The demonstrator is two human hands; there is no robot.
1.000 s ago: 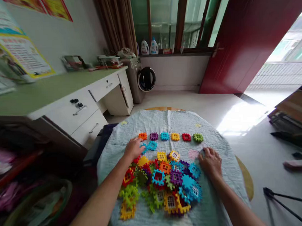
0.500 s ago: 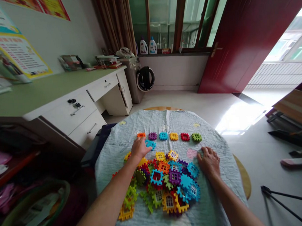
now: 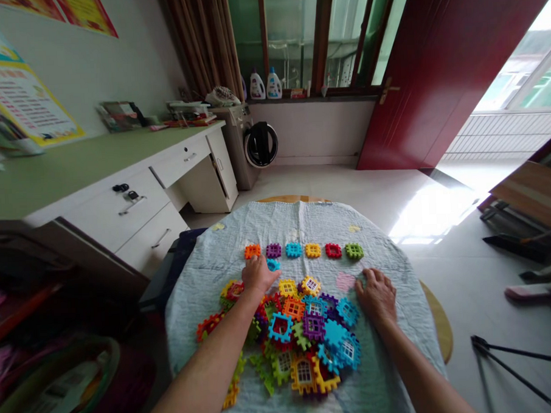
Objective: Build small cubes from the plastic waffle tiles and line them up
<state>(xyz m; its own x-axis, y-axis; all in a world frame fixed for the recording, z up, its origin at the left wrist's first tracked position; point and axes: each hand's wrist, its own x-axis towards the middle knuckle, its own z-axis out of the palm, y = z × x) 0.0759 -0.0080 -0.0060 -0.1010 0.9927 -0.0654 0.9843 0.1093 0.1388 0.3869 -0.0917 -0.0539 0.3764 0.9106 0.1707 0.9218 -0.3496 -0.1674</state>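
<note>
My left hand (image 3: pixel 259 273) is over the cloth just below the left end of a row of small square plastic building blocks. Its thumb and fingers are closed around a blue building block (image 3: pixel 273 264), which is partly hidden by the hand. Above it in the row sit an orange block (image 3: pixel 252 251), a purple block (image 3: pixel 273 250) and another blue block (image 3: pixel 293 249). Further right follow yellow (image 3: pixel 313 250), red (image 3: pixel 333 251) and green (image 3: pixel 354 250) blocks. My right hand (image 3: pixel 377 292) rests on the cloth, fingers apart and holding nothing, beside the block pile (image 3: pixel 303 327).
A pale blue cloth (image 3: pixel 198 307) covers the round table. At the left stands a desk with white drawers (image 3: pixel 120 207), and a washing machine (image 3: pixel 239 147) is behind it. A red door (image 3: pixel 416 72) stands at the right, with black metal legs (image 3: pixel 519 351) on the floor.
My left hand has shifted slightly right, covering more of the blue block and uncovering the orange one. The right hand stays on the cloth. The whole view has shifted a little.
</note>
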